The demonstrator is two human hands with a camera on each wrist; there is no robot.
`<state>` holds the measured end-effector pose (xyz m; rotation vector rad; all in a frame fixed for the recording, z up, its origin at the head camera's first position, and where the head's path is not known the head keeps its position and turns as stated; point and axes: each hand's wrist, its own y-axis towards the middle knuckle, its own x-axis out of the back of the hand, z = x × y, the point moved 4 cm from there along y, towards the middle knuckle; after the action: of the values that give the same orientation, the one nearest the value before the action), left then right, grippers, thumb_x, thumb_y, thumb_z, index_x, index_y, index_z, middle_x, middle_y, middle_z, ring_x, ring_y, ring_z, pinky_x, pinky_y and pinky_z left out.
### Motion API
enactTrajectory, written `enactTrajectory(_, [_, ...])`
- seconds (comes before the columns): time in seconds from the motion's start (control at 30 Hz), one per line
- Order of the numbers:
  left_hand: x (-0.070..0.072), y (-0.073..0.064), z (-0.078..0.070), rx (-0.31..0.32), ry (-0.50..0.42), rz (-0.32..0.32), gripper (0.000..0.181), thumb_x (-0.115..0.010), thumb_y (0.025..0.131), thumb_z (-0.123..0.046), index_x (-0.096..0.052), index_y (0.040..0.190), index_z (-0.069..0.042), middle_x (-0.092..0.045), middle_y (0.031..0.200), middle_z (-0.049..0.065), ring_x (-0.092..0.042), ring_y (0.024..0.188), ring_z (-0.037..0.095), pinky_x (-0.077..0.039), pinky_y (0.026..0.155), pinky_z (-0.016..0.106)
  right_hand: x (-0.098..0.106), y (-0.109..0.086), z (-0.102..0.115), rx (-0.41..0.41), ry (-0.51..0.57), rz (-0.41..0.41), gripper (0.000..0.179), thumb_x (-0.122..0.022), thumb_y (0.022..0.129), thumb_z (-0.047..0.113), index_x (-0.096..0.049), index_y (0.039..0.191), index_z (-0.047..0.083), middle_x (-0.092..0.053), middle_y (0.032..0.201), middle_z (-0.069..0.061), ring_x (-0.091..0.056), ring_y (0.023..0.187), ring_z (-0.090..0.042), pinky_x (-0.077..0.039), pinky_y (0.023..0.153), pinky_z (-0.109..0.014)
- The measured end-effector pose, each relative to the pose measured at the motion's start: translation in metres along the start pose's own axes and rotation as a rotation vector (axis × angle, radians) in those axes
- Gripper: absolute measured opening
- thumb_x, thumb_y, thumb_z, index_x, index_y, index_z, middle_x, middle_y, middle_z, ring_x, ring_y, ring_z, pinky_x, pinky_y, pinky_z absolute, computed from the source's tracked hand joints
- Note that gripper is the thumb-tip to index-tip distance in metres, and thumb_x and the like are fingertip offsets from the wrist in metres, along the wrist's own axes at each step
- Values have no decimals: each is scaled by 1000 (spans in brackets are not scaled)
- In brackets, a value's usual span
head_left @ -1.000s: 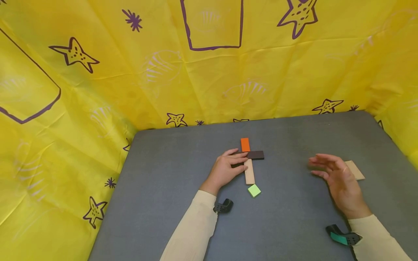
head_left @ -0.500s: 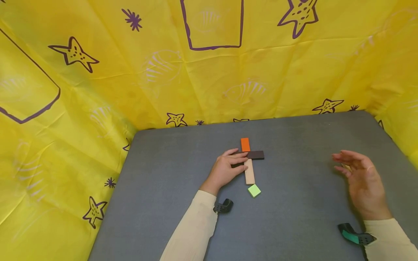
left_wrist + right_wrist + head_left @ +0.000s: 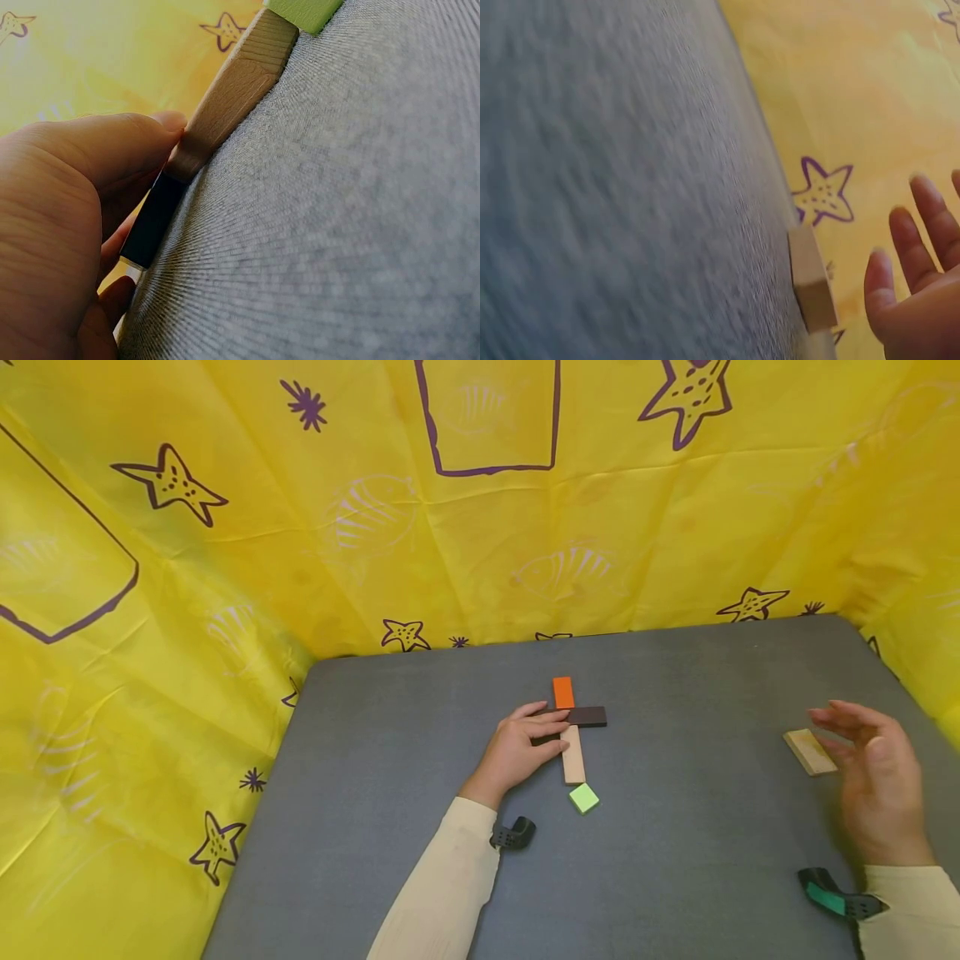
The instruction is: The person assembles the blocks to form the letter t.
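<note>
In the head view my left hand point(image 3: 508, 758) rests over a row of flat blocks, its fingers lying across a dark brown block point(image 3: 588, 717). The thumb touches a light wooden block point(image 3: 573, 758), which meets the dark one at right angles; in the left wrist view the thumb tip sits at the edge of that wooden block point(image 3: 232, 86). An orange block point(image 3: 563, 692) lies at the far end, a lime green block point(image 3: 583, 798) turned at the near end. My right hand point(image 3: 881, 785) hovers, fingers extended and holding nothing, beside another wooden block point(image 3: 810, 752).
A grey cloth-covered table point(image 3: 675, 860) carries the blocks. Yellow fabric point(image 3: 480, 552) with purple sea drawings hangs behind and at both sides. Each wrist wears a dark strap mount, the right one point(image 3: 840, 896) with a green patch.
My right hand has moved to the right, past the separate wooden block, which now shows fully. The left hand and the row of blocks have stayed still.
</note>
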<state>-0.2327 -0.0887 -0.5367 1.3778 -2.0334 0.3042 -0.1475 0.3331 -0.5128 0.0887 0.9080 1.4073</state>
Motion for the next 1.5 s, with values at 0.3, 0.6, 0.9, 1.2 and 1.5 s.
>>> enactTrajectory(0.3, [-1,0,0,0,-5,-2,34,-85,100,-23,-81,133,-16,-68,143,-15,-43,151,10,-37,122,38,25,-3,5,-125,-335,-241,42,-64,110,15,-62,141,-14,-72,123,-18,-62,120,-24,-43,94,-20])
enactTrajectory(0.6, [1,0,0,-4,2,-3,34,-85,100,-23,-81,133,-16,-68,143,-15,-42,151,10,-36,123,40,29,-5,5,-272,-771,-87,38,-37,121,23,-62,149,20,-70,123,11,-59,112,-7,-40,91,-15])
enactTrajectory(0.9, [1,1,0,7,7,4,35,-85,100,-24,-81,133,-16,-68,143,-15,-42,152,10,-36,123,38,40,-4,0,-427,-1078,11,41,-57,115,19,-53,155,11,-55,118,29,-50,103,4,-36,81,-8])
enactTrajectory(1.2, [1,0,-1,13,4,-1,35,-84,100,-25,-81,134,-16,-68,143,-15,-43,151,10,-37,123,41,38,-3,-9,-532,-1265,103,77,-82,101,26,-43,157,-9,-56,129,-6,-43,98,3,-35,72,-11])
enactTrajectory(1.5, [1,0,-1,7,2,0,34,-85,99,-23,-81,133,-15,-68,143,-15,-43,151,11,-36,123,40,37,-3,-9,-479,-1333,158,50,-77,103,10,-58,144,-10,-60,125,-22,-43,94,5,-36,70,-13])
